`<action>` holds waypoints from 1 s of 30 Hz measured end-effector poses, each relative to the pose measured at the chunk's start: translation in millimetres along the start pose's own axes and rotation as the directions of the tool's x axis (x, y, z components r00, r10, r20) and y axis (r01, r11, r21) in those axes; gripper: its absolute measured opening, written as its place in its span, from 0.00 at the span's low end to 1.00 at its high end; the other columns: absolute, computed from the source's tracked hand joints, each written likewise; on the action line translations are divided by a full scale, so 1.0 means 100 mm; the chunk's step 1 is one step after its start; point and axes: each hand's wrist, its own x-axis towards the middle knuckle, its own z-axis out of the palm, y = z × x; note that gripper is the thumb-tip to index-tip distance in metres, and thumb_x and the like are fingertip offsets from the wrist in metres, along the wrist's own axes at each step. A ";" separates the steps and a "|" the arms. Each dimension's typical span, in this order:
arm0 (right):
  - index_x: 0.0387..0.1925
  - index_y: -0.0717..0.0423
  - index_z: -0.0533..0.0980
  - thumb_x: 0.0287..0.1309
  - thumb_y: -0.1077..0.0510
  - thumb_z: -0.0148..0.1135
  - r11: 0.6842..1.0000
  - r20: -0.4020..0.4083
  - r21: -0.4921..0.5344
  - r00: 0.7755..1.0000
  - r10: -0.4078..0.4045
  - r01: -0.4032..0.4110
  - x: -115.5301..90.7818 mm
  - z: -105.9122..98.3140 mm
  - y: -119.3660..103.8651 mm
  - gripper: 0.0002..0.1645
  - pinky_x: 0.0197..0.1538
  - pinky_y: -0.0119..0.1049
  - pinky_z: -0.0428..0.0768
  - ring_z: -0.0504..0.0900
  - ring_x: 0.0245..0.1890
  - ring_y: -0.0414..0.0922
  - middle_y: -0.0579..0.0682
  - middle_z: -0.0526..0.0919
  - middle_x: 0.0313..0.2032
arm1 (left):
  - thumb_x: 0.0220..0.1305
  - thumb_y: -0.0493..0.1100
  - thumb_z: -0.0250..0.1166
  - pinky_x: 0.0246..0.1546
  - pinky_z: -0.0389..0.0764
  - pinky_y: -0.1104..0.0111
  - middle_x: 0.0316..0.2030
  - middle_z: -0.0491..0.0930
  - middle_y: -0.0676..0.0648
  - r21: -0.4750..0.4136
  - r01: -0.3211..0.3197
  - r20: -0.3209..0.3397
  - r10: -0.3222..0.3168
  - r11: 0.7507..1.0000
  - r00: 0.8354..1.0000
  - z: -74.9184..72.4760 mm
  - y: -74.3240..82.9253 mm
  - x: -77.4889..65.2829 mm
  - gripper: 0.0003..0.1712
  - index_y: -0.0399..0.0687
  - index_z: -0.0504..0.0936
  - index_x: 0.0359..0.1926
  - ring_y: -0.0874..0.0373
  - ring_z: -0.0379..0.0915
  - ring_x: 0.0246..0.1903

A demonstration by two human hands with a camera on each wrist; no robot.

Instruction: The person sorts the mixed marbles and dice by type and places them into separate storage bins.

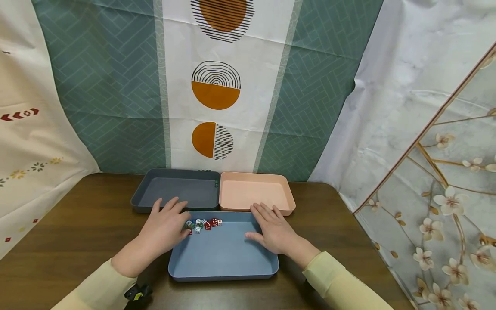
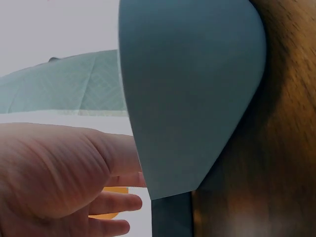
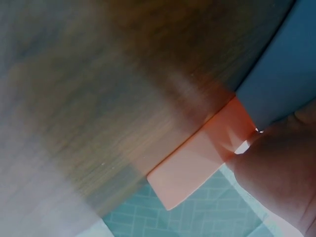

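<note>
No words, letters, brand names or printed numbers can be read in any of the three views. The only number marks are pips on the dice (image 1: pixel 208 225) at the far edge of the blue tray (image 1: pixel 228 254), too small to count with certainty. The nearest thing to a sign is a row of red chevrons (image 1: pixel 17 115) on the cream cloth (image 1: pixel 36 137) at the left.

The head view was bright and rather clear, with soft shine on the counter (image 1: pixel 209 295) at lower centre. The left wrist view was washed-out at upper left; the right one was blurred and hazy.
</note>
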 end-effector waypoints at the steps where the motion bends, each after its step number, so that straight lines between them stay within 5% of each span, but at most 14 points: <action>1: 0.90 0.56 0.52 0.79 0.24 0.51 1.000 0.002 0.000 1.000 0.000 0.000 0.00 0.00 0.00 0.57 0.85 0.64 0.47 0.50 0.88 0.56 0.55 0.54 0.88 | 0.57 0.49 0.88 0.68 0.64 0.23 0.66 0.83 0.35 0.003 -0.002 0.005 0.002 1.000 1.000 0.00 0.00 -0.01 0.18 0.49 0.94 0.45 0.29 0.71 0.71; 30: 0.90 0.55 0.50 0.79 0.23 0.49 1.000 -0.005 -0.002 1.000 -0.002 0.002 0.02 0.04 0.03 0.58 0.85 0.64 0.46 0.49 0.88 0.56 0.55 0.52 0.88 | 0.54 0.47 0.89 0.67 0.67 0.24 0.67 0.81 0.32 0.047 -0.007 0.026 0.006 0.999 1.000 0.14 -0.03 0.01 0.17 0.45 0.94 0.40 0.28 0.70 0.72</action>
